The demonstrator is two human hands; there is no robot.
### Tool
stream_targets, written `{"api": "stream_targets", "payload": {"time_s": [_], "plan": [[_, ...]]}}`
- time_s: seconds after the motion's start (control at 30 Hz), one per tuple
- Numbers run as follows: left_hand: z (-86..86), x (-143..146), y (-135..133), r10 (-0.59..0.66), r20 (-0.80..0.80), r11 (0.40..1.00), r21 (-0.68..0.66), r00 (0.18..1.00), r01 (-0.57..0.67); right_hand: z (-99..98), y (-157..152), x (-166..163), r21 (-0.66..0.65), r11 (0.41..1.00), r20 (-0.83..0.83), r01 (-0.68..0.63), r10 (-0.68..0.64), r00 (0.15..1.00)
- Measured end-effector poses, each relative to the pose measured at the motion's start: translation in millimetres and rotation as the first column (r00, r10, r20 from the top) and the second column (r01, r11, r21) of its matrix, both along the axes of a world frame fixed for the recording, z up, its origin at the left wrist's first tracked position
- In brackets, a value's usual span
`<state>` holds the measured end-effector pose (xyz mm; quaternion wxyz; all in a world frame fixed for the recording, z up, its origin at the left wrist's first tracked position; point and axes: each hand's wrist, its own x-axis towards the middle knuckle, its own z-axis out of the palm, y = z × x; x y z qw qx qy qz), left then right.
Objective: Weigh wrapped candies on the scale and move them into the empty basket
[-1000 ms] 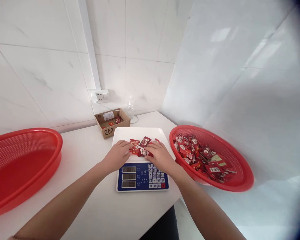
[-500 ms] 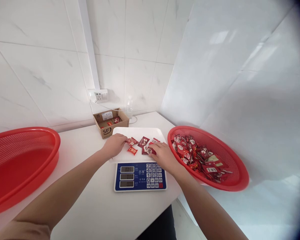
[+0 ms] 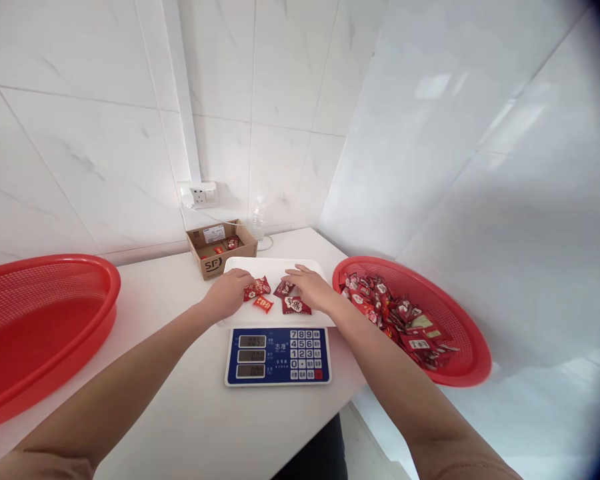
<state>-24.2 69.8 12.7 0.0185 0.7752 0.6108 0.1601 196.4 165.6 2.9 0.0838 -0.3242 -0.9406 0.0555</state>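
Note:
A white scale pan (image 3: 275,319) holds several small snack packets. My left hand (image 3: 225,293) is at the left side of the pan, its fingers curled and closed on the edge of a red snack packet (image 3: 258,288). Close below that packet lies a small orange-red packet (image 3: 263,304). My right hand (image 3: 309,288) reaches over the pan from the right with its fingers apart. Its fingertips are at a dark red packet (image 3: 284,289), partly covering it. Nearer to me another dark red packet with a pale label (image 3: 296,305) lies flat.
The scale's blue keypad panel (image 3: 279,357) faces me. To the right stands a red basket (image 3: 473,347) of mixed packets, to the left another red basket (image 3: 45,293). Behind the pan are a cardboard box (image 3: 213,267) with packets, a clear bottle (image 3: 258,220) and a wall socket (image 3: 199,195).
My right hand has shifted up and left over the pan, to the upper dark red packet. The red packet by its fingers is no longer visible there. More red wrapper shows at my left hand.

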Motion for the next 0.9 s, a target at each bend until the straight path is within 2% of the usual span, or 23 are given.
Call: {"api": "stream_targets", "payload": {"time_s": [0.1,0.3,0.47,0.6,0.73,0.8,0.9], "plan": [[3.2,3.6,-2.5,-0.012,0.053,1.0,-0.004,0.999,0.012,0.0,8.7,-6.7,-0.064,0.997,0.024,-0.032,0.034,0.999],[8.8,12.7,-5.8,0.022,0.202,0.999,-0.039,0.979,-0.014,-0.9,6.0,-10.8,-0.096,0.995,-0.049,0.007,-0.011,0.999],[9.7,24.8,6.2,0.077,0.347,0.996,-0.076,0.935,-0.053,12.7,-6.3,-9.8,-0.174,0.983,-0.164,-0.051,0.022,0.986],[11.6,31.6,17.0,0.116,0.465,0.985,-0.17,0.878,-0.04,25.2,-12.7,-8.2,-0.272,0.958,-0.254,-0.088,0.017,0.967],[13.5,34.4,18.8,0.151,0.56,0.966,-0.26,0.814,0.0,32.4,-15.4,-7.3,-0.433,0.9,-0.325,0.045,-0.202,0.924],[13.1,35.5,17.8,0.155,0.583,0.963,-0.271,0.798,0.012,34.2,-16.1,-6.8,-0.405,0.904,-0.295,0.136,-0.27,0.917],[10.8,36.4,17.2,0.156,0.586,0.967,-0.253,0.795,-0.004,33.9,-14.3,-6.5,-0.31,0.928,-0.268,0.206,-0.293,0.918]]}}
